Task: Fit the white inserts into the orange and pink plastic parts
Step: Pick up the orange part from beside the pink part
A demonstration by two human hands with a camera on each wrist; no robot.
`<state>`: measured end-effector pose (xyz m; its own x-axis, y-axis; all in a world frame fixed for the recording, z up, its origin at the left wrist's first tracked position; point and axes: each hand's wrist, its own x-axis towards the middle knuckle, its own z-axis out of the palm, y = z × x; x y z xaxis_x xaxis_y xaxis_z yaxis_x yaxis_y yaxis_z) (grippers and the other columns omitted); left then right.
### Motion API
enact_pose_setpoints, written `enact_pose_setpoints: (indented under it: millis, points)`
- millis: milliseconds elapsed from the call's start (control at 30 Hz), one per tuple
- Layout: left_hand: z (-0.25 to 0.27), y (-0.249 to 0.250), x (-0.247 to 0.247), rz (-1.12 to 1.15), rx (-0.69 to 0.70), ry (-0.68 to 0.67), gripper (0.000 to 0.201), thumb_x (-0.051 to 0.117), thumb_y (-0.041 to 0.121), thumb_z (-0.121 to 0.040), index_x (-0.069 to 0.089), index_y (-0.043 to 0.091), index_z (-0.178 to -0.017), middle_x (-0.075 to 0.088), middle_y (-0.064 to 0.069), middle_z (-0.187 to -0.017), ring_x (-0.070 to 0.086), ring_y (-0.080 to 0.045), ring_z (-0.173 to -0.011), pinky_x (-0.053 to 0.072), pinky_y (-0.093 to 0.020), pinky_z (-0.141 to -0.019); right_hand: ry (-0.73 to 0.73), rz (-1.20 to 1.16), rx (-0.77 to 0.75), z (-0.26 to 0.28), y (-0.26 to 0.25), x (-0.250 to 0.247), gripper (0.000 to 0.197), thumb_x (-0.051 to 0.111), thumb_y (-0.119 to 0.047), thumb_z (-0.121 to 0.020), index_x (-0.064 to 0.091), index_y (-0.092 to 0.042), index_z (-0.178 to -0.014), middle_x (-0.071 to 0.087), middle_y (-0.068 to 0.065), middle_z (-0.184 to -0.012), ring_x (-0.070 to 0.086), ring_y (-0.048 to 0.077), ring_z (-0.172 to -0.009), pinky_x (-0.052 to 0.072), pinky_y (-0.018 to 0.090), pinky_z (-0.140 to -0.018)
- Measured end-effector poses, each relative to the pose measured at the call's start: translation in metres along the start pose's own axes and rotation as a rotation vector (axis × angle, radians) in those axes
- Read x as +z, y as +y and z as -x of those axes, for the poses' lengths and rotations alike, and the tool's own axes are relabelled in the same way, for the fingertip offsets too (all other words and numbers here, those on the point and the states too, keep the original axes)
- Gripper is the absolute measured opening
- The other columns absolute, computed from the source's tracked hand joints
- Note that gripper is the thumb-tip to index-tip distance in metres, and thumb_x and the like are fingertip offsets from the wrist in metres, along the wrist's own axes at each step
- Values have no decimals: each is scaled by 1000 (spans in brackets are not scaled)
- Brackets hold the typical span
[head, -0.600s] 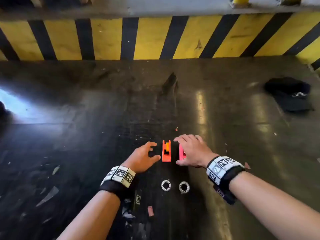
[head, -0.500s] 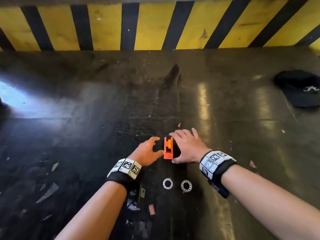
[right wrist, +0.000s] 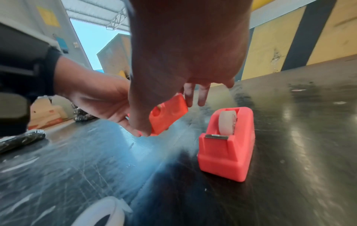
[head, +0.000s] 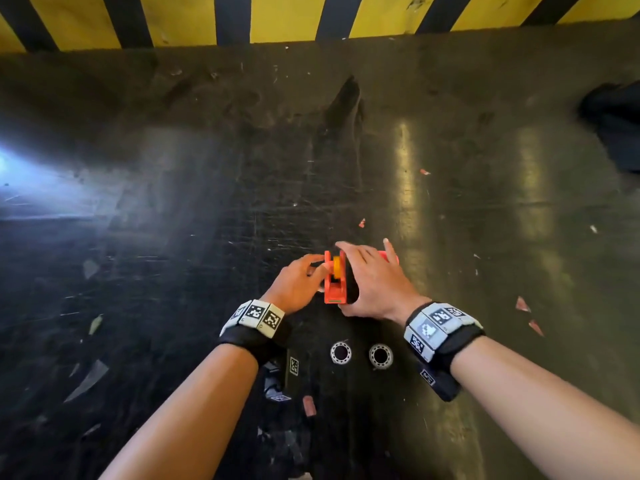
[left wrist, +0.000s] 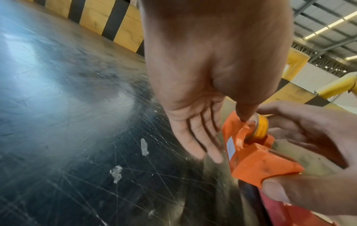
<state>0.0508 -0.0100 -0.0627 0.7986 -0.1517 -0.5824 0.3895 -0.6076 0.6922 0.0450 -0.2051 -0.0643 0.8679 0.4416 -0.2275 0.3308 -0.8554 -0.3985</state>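
The orange part (head: 334, 280), with a yellow wheel in its slot, sits between both hands on the dark table. My right hand (head: 360, 275) grips it, thumb (left wrist: 280, 192) at its near end and fingers over the far end. The left hand (head: 313, 271) lies along its left side with straight fingers (left wrist: 199, 137), its thumb tip touching the top by the wheel. In the right wrist view the orange part (right wrist: 170, 113) looks tilted. The pink part (right wrist: 228, 143), with a whitish wheel, stands free to the right. Two white ring inserts (head: 340, 353) (head: 380, 356) lie nearer to me.
A yellow and black striped barrier (head: 277, 19) closes the far side of the table. A black cap (head: 613, 126) lies at the far right. Small scraps (head: 523, 304) dot the scratched surface. A dark tagged object (head: 284, 372) lies under my left wrist.
My right hand left the pink part and closed round the orange one. The left hand moved in against its left side. The pink part now shows beyond the right hand.
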Motion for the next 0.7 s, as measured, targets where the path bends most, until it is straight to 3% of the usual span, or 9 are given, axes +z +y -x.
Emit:
enact_pose_setpoints:
  millis: [67, 133, 233, 367, 467, 700]
  points:
    - [5, 0, 1, 62, 41, 11, 39, 50, 37, -106, 59, 20, -140, 78, -4, -108, 77, -17, -97, 61, -47, -94, 82, -143, -15, 9, 1, -3, 110, 88, -50, -63, 35, -17, -153, 54, 3, -147, 49, 24, -139, 21, 35, -119]
    - [14, 3, 2, 188, 38, -12, 32, 50, 32, -107, 62, 19, -134, 78, -4, -104, 78, -18, -96, 62, -47, -94, 113, -242, -18, 18, 1, -6, 103, 92, -43, -61, 42, -15, -147, 58, 3, -142, 52, 23, -132, 24, 18, -102]
    - [30, 5, 3, 402, -25, -124, 29, 47, 28, -109, 62, 15, -131, 77, -10, -111, 77, -20, -99, 63, -40, -91, 89, -292, -31, 27, -2, -9, 100, 93, -41, -62, 41, -18, -145, 57, 1, -139, 52, 21, -126, 32, 22, -99]
    - [41, -7, 4, 446, -26, -104, 39, 49, 33, -108, 59, 13, -139, 75, -13, -123, 74, -28, -113, 56, -53, -103, 43, -296, -24, 33, -7, -9, 101, 93, -45, -62, 37, -23, -143, 55, -5, -128, 51, 18, -118, 45, 32, -99]
    - [45, -12, 8, 470, -60, -88, 40, 49, 34, -108, 57, 14, -142, 75, -12, -124, 74, -29, -114, 54, -54, -106, 11, -283, -21, 34, -9, -7, 100, 92, -49, -61, 35, -28, -140, 55, -3, -126, 51, 18, -115, 48, 34, -96]
    - [48, -9, 10, 524, -96, -74, 37, 47, 34, -108, 60, 17, -138, 74, -10, -123, 74, -27, -111, 55, -48, -100, -4, -275, -18, 34, -8, -11, 98, 93, -47, -60, 35, -31, -137, 50, -7, -119, 46, 18, -110, 50, 39, -90]
